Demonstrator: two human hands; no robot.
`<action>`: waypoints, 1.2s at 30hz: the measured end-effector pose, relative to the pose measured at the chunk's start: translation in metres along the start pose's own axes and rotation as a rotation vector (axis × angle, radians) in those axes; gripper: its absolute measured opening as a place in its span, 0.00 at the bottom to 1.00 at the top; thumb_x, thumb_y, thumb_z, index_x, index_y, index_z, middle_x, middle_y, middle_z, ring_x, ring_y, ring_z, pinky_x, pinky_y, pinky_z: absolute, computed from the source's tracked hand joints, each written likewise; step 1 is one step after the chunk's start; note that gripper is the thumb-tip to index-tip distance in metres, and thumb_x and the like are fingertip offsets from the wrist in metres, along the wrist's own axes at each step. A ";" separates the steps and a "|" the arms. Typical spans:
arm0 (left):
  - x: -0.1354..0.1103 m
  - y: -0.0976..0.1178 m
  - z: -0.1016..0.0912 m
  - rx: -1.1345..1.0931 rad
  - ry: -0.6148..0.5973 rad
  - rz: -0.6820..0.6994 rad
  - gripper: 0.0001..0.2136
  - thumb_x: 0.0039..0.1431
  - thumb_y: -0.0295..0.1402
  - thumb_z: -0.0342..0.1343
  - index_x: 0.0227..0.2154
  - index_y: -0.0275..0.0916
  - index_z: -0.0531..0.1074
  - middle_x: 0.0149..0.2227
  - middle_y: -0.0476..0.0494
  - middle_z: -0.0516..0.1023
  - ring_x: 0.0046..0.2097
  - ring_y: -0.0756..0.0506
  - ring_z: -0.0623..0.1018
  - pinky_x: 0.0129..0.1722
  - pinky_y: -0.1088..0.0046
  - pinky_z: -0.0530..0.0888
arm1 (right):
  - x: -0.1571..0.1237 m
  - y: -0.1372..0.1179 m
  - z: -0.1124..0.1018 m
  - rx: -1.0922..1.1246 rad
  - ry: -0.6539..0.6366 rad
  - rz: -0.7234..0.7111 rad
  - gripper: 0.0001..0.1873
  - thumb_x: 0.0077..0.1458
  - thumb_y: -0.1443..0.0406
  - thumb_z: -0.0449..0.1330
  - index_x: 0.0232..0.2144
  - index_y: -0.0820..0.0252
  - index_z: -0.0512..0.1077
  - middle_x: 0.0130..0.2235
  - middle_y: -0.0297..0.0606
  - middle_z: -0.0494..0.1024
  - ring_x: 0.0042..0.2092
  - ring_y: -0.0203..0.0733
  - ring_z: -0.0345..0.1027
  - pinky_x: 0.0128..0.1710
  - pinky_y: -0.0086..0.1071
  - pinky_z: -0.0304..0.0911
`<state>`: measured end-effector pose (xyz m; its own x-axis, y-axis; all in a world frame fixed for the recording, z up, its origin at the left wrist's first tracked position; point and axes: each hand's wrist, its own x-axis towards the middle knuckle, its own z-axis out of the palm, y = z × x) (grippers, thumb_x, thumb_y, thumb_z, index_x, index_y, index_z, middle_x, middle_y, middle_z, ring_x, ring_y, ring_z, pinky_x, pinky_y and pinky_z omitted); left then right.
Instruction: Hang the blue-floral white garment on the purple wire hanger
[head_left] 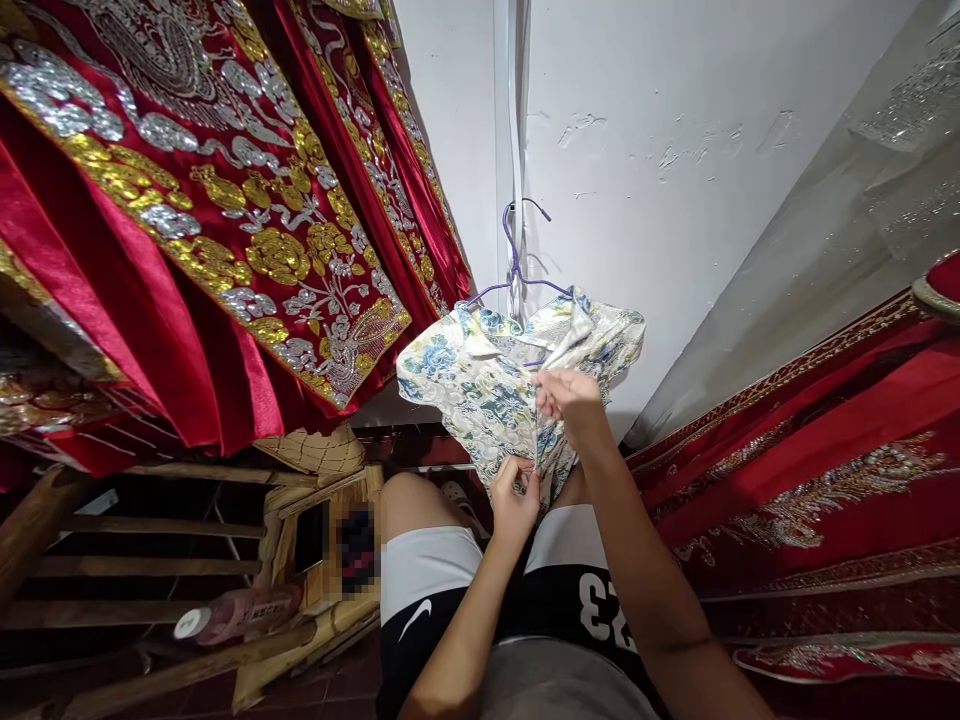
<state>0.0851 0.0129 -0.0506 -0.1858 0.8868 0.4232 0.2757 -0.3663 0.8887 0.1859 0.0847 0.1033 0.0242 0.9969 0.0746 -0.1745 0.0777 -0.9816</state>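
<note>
A short-sleeved, collared shirt [480, 400] with blue and yellow flowers on white hangs in front of me. It is on a purple hanger [516, 270] whose hook rises by the wall. Low on the shirt's front edge, my left hand [516, 492] is closed, thumb and forefinger pinching the fabric. Higher up, just below the collar, my right hand [574, 400] pinches the same front edge with curled fingers. Whether a button lies between the fingertips of either hand is too small to tell. The shirt's lower end hangs down between my knees.
Red garments [285, 220] with gold and silver sequins hang at left, and more red embroidered cloth [810, 480] at right. A wooden rack [187, 565] holds a pink bottle [240, 612] at lower left. A white wall [637, 120] stands behind the shirt.
</note>
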 end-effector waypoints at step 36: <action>0.214 0.111 -0.123 0.061 0.393 0.511 0.09 0.72 0.41 0.51 0.37 0.42 0.68 0.39 0.44 0.74 0.43 0.45 0.74 0.44 0.64 0.70 | 0.040 0.002 0.006 -0.243 -0.066 -0.277 0.18 0.55 0.54 0.64 0.23 0.55 0.64 0.17 0.24 0.55 0.21 0.31 0.42 0.22 0.31 0.38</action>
<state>-0.0403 0.1275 0.1603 -0.3449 0.4311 0.8338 0.4720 -0.6882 0.5511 0.1805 0.1250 0.1050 -0.0273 0.9377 0.3464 0.0687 0.3475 -0.9352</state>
